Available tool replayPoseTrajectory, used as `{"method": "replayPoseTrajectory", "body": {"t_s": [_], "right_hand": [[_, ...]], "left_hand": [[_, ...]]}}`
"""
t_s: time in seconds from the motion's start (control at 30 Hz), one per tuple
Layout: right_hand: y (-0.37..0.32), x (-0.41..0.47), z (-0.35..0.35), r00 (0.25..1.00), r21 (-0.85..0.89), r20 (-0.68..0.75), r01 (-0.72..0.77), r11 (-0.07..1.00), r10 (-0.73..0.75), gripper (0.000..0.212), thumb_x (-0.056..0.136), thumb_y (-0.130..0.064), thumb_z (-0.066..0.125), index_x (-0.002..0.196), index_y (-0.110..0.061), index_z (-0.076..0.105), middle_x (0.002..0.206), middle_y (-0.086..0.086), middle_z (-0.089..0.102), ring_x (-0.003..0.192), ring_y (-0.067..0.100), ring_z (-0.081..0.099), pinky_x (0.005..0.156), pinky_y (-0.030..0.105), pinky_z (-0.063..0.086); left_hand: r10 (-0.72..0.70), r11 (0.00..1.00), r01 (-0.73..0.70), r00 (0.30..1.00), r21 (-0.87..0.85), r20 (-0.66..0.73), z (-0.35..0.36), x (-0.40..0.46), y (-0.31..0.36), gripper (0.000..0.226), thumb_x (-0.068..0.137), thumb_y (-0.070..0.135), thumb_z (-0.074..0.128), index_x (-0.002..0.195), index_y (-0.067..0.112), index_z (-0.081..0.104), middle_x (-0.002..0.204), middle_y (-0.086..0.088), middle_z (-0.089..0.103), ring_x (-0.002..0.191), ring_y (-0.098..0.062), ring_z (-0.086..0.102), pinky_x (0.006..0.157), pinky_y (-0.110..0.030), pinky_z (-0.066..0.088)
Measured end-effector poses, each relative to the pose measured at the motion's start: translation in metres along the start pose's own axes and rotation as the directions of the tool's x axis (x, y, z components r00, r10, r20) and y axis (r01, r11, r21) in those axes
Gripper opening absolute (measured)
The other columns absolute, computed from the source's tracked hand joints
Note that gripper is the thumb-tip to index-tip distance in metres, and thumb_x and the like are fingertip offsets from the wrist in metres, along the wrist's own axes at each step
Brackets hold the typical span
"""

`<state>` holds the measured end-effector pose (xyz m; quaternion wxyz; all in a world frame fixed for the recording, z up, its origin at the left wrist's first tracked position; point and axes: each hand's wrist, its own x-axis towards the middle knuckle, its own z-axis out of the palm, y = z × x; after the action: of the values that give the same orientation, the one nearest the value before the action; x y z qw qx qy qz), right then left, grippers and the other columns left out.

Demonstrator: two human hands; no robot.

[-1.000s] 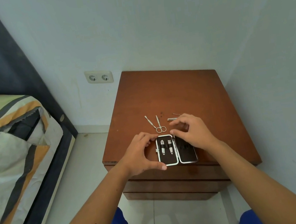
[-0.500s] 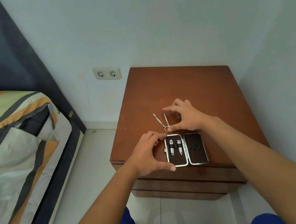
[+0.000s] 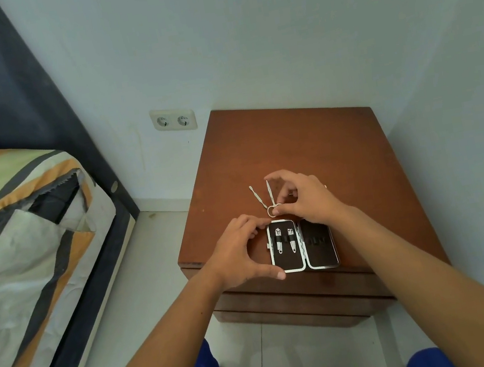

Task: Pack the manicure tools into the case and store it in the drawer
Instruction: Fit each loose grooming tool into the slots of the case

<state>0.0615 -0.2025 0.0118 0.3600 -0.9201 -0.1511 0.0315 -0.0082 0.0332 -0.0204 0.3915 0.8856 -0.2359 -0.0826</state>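
The left hand (image 3: pixel 239 253) is bracing the open manicure case (image 3: pixel 302 245) at its left edge, thumb and fingers spread in a loose C, probably so it isn't sliding around on the nightstand (image 3: pixel 292 150). The right hand (image 3: pixel 303 196) is hovering just behind the case, fingertips curling in around the little scissors (image 3: pixel 271 199); can't tell if it's actually gripping them. Two clippers are sitting in the left half already, and a thin pusher tool (image 3: pixel 257 196) is lying loose beside the scissors.
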Motion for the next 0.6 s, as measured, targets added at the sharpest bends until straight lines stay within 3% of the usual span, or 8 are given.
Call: {"method": "replayPoseTrajectory", "body": {"t_s": [0.1,0.2,0.37,0.53,0.6], "right_hand": [[-0.008,-0.015,-0.005,0.997,0.132,-0.074,-0.024,0.991,0.034,0.061,0.082,-0.018,0.088,0.135,-0.036,0.064,0.080,-0.008,0.079,0.069,0.001,0.064,0.076,0.022,0.052],[-0.013,-0.033,-0.012,0.987,0.324,-0.098,-0.089,0.942,0.127,0.061,0.085,-0.007,0.084,0.137,-0.032,0.065,0.083,0.004,0.078,0.067,0.006,0.070,0.072,0.025,0.059],[-0.018,-0.068,-0.017,0.979,0.478,0.031,-0.191,0.857,0.201,0.063,0.086,-0.001,0.082,0.142,-0.019,0.061,0.087,0.011,0.077,0.072,0.027,0.072,0.075,0.035,0.064],[-0.024,-0.104,-0.011,0.951,0.520,0.166,-0.309,0.796,0.261,0.055,0.082,0.007,0.081,0.133,-0.006,0.065,0.083,0.009,0.072,0.068,0.025,0.067,0.066,0.027,0.061],[-0.027,-0.116,-0.007,0.937,0.515,0.203,-0.350,0.783,0.285,0.053,0.082,0.010,0.081,0.131,-0.003,0.065,0.079,0.007,0.069,0.063,0.021,0.067,0.065,0.027,0.061]], "left_hand": [[0.006,1.000,-0.006,1.000,-0.013,-0.008,0.001,-0.001,-0.001,0.105,0.056,0.064,0.095,0.146,0.032,0.051,0.128,0.018,0.051,0.116,0.004,0.044,0.092,-0.003,0.034],[0.008,1.000,-0.008,1.000,-0.022,-0.013,0.001,0.000,-0.001,0.105,0.055,0.064,0.096,0.145,0.032,0.053,0.126,0.018,0.051,0.115,0.004,0.044,0.093,-0.004,0.035],[-0.014,0.999,0.015,1.000,-0.038,0.018,-0.002,0.002,0.002,0.105,0.054,0.063,0.096,0.145,0.031,0.053,0.127,0.019,0.051,0.115,-0.004,0.047,0.102,-0.023,0.045],[-0.008,1.000,0.010,0.997,-0.022,0.070,-0.005,0.001,0.003,0.120,0.045,0.079,0.087,0.149,0.029,0.050,0.129,0.017,0.048,0.118,-0.008,0.047,0.109,-0.030,0.045],[-0.017,1.000,0.019,0.997,-0.026,0.073,-0.005,0.001,0.003,0.116,0.049,0.069,0.093,0.148,0.028,0.051,0.130,0.015,0.049,0.118,-0.009,0.047,0.109,-0.032,0.046]]}}
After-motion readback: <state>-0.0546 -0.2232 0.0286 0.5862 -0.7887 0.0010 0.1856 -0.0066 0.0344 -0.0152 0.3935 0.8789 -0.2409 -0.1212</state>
